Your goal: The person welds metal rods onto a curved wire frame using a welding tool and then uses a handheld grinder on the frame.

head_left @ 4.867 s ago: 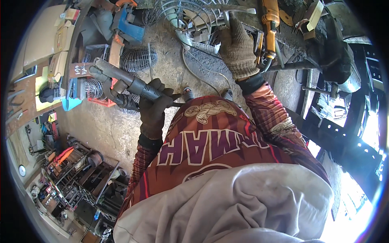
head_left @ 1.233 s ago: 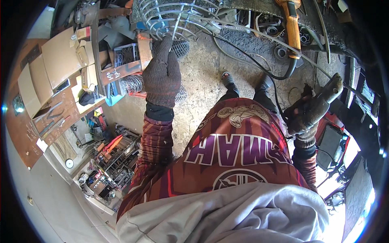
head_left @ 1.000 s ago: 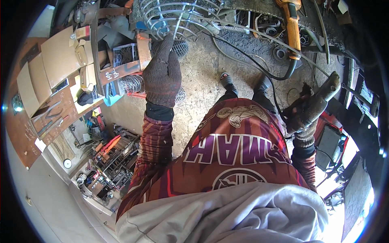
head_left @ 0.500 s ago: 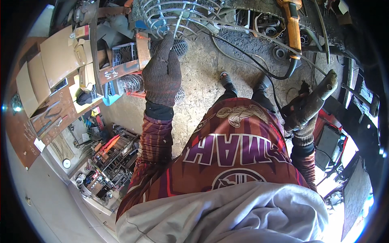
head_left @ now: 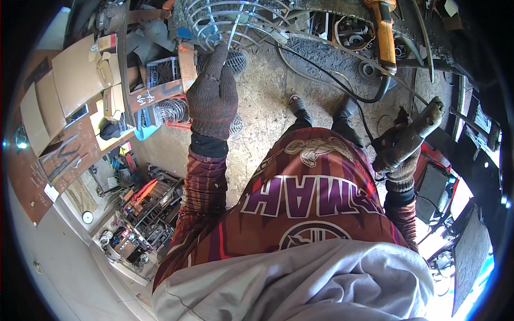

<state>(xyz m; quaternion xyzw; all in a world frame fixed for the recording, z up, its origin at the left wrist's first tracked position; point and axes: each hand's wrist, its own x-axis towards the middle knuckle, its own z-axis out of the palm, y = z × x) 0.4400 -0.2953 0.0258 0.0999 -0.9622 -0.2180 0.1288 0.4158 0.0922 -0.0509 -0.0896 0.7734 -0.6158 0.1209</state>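
Note:
My left hand (head_left: 213,104), in a dark knitted glove, reaches up to a round cage of bent metal wire (head_left: 241,24). Its fingers are closed at the cage's near wire. Low at the right, my gloved right hand (head_left: 393,147) wraps round a thick, worn grey tubular handle (head_left: 415,134). From the handle's tip a long thin rod (head_left: 348,49) runs up and left towards the wire cage. Whether the rod's far end touches the cage I cannot tell.
An orange power tool (head_left: 384,35) with a black cable (head_left: 348,91) hangs at the upper right. At left stands a brown metal bench (head_left: 69,139) with cardboard (head_left: 80,69) on it. More coiled wire cages (head_left: 172,111) lie beside my left wrist. Metal parts (head_left: 356,40) crowd the far side.
The grey handle's tip in my right hand has dipped slightly. My left hand stays at the wire cage, and the view has shifted a little.

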